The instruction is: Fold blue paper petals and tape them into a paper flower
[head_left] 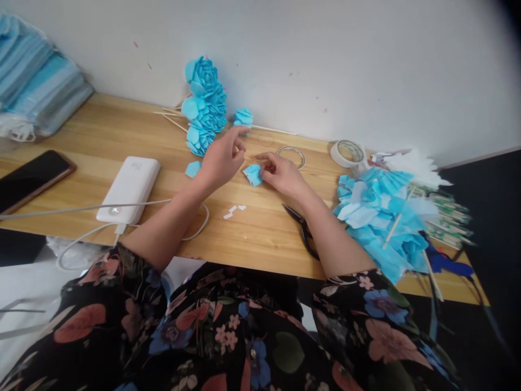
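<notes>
My left hand (224, 156) hovers over the table with its index finger stretched out and the other fingers loosely bent. I see nothing held in it. Just behind its fingertips lies a small blue crepe-paper flower (243, 117) on a thin stick. My right hand (284, 172) pinches the right edge of a small blue paper piece (253, 175) between thumb and finger. Another blue paper piece (193, 169) lies beside my left wrist. Several finished-looking blue paper flowers (206, 106) are stacked against the wall, their sticks pointing left.
Small white scraps (232, 210) lie in front. Black scissors (305, 231) rest by my right forearm. Tape rolls (347, 153) and a blue paper heap (378, 212) are on the right. A white power bank (129, 187) with cable and a phone (35, 176) lie left.
</notes>
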`<state>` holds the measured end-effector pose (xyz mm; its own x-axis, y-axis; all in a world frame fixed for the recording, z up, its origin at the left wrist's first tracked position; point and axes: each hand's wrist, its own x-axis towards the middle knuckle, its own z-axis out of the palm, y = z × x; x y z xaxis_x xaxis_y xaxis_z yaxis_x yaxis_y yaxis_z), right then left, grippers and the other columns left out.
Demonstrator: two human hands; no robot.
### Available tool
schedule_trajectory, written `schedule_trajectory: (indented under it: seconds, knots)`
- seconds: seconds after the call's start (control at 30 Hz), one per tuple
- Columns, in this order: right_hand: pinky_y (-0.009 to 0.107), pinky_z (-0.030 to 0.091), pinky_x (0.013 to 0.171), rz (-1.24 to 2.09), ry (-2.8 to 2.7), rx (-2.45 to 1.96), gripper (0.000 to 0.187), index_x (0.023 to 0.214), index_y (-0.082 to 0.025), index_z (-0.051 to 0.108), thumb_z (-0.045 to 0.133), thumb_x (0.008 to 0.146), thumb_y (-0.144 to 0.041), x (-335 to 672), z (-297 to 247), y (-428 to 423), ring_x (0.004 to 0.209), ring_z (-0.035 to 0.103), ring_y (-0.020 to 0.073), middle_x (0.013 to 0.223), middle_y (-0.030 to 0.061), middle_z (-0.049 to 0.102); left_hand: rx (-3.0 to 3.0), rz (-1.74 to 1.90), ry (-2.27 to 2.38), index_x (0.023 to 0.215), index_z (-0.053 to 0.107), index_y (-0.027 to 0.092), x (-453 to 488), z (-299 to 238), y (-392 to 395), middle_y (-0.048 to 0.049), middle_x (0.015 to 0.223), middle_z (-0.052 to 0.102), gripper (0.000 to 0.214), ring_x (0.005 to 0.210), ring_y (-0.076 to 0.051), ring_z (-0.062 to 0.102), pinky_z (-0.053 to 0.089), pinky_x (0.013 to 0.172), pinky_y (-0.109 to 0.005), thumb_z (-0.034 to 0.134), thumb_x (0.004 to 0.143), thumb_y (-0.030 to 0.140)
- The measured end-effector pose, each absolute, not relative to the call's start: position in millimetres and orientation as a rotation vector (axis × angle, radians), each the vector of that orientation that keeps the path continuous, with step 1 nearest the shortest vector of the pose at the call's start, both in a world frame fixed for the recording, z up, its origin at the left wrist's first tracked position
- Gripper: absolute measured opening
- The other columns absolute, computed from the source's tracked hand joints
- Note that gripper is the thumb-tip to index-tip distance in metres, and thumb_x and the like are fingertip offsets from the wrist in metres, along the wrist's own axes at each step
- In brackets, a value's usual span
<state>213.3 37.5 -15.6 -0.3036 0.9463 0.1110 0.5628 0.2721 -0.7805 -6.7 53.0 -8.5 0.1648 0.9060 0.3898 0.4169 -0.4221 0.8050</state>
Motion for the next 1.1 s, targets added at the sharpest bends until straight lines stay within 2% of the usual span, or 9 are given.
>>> schedule_trajectory:
  seconds: [0.17, 0.3, 0.47, 0.57, 0.67, 0.73, 0.83, 0.93, 1.1]
  knots:
    - [0.045, 0.057, 0.087, 0.815, -1.919, -1.307, 0.038, 0.123, -0.027, 0.074, 0.062, 0.087, -0.023, 217, -20, 39, 0.088, 0.071, 0.0252, 0.103, 0.0063, 0.082, 1.952, 1.221, 1.299, 0.130, 0.070, 0.019, -9, -2, 54, 0.0004, 0.093, 0.074, 0.055, 0.068, -0.013, 0.055, 0.046, 0.074, -0.029, 0.060, 0.082, -0.005]
    - [0.046, 0.057, 0.092, 0.711, -1.958, -1.361, 0.040, 0.125, -0.025, 0.073, 0.059, 0.088, -0.021, 217, -21, 41, 0.097, 0.072, 0.0267, 0.110, 0.0075, 0.081, 1.986, 1.226, 1.377, 0.131, 0.068, 0.017, -15, 4, 57, -0.0003, 0.094, 0.075, 0.049, 0.070, -0.013, 0.060, 0.048, 0.075, -0.029, 0.058, 0.086, 0.000]
    - [0.042, 0.053, 0.090, 0.625, -1.999, -1.444, 0.013, 0.096, -0.022, 0.074, 0.063, 0.089, -0.026, 212, -13, 39, 0.095, 0.072, 0.0254, 0.106, 0.0070, 0.081, 2.029, 1.228, 1.472, 0.129, 0.065, 0.020, -19, 9, 58, -0.0032, 0.100, 0.077, 0.033, 0.088, -0.017, 0.070, 0.053, 0.082, -0.031, 0.059, 0.097, 0.017]
    - [0.040, 0.050, 0.088, 0.598, -2.012, -1.477, 0.013, 0.088, -0.022, 0.073, 0.064, 0.093, -0.030, 212, -11, 38, 0.097, 0.072, 0.0259, 0.100, 0.0068, 0.080, 2.010, 1.201, 1.523, 0.129, 0.065, 0.021, -22, 18, 55, -0.0026, 0.102, 0.077, 0.029, 0.093, -0.018, 0.068, 0.052, 0.084, -0.033, 0.055, 0.102, 0.025]
    - [0.040, 0.050, 0.086, 0.575, -2.013, -1.466, 0.027, 0.092, -0.022, 0.075, 0.053, 0.100, -0.035, 214, -13, 40, 0.096, 0.072, 0.0267, 0.098, 0.0075, 0.080, 2.009, 1.156, 1.582, 0.131, 0.065, 0.021, -28, 35, 49, -0.0014, 0.105, 0.076, 0.030, 0.091, -0.015, 0.063, 0.052, 0.085, -0.033, 0.053, 0.104, 0.026]
    - [0.041, 0.051, 0.086, 0.576, -1.991, -1.438, 0.028, 0.100, -0.022, 0.077, 0.051, 0.101, -0.035, 215, -16, 41, 0.095, 0.073, 0.0272, 0.101, 0.0077, 0.081, 2.045, 1.086, 1.617, 0.131, 0.067, 0.018, -35, 47, 42, -0.0031, 0.105, 0.075, 0.032, 0.089, -0.015, 0.063, 0.051, 0.087, -0.033, 0.054, 0.101, 0.021]
    - [0.043, 0.054, 0.089, 0.608, -1.922, -1.394, 0.021, 0.107, -0.022, 0.075, 0.062, 0.092, -0.028, 214, -20, 44, 0.095, 0.074, 0.0274, 0.105, 0.0073, 0.083, 2.159, 0.853, 1.656, 0.127, 0.072, 0.020, -46, 59, 30, -0.0046, 0.103, 0.076, 0.032, 0.091, -0.019, 0.068, 0.051, 0.087, -0.035, 0.058, 0.098, 0.023]
    - [0.042, 0.055, 0.088, 0.585, -1.869, -1.356, 0.020, 0.102, -0.022, 0.073, 0.068, 0.082, -0.022, 212, -21, 46, 0.092, 0.073, 0.0257, 0.099, 0.0057, 0.081, 2.231, 0.675, 1.680, 0.125, 0.076, 0.021, -56, 58, 18, -0.0065, 0.103, 0.078, 0.033, 0.094, -0.023, 0.070, 0.051, 0.086, -0.036, 0.059, 0.097, 0.027]
    - [0.042, 0.057, 0.084, 0.663, -1.866, -1.357, 0.022, 0.107, -0.021, 0.075, 0.066, 0.088, -0.026, 213, -25, 48, 0.085, 0.072, 0.0233, 0.092, 0.0043, 0.080, 2.246, 0.684, 1.673, 0.126, 0.077, 0.020, -63, 46, 10, -0.0079, 0.104, 0.081, 0.038, 0.091, -0.022, 0.069, 0.052, 0.085, -0.034, 0.057, 0.095, 0.029]
